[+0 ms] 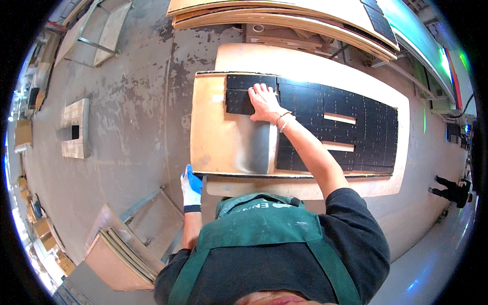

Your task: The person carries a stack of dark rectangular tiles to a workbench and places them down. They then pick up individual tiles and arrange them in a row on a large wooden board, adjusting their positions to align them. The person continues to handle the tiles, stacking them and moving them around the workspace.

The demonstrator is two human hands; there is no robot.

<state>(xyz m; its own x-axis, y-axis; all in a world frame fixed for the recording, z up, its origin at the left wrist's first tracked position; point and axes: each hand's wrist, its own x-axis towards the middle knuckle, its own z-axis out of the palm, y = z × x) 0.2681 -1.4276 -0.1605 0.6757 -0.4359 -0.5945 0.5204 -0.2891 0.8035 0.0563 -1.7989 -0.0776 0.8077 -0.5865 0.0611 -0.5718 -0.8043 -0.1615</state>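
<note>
My bare right hand (265, 103) lies with its fingers spread on a black panel piece (236, 105). That piece rests at the far side of a tan wooden board (213, 127), beside a larger black panel (305, 101) with two long slots. At the board's near left corner is my left hand (191, 185), in a white and blue glove. Its fingers are closed, and what they hold is partly hidden; a small grey edge shows beside them. Between the black piece and the board's near edge, a dark, shiny patch (256, 147) covers the wood.
Under the board lies a larger pale sheet (366, 81). Stacked panels (284, 20) stand beyond it. More boards (119, 254) lean at the lower left, near a metal frame. A wooden block with a square hole (76, 128) sits on the floor. Far right, a person (452, 191) is visible.
</note>
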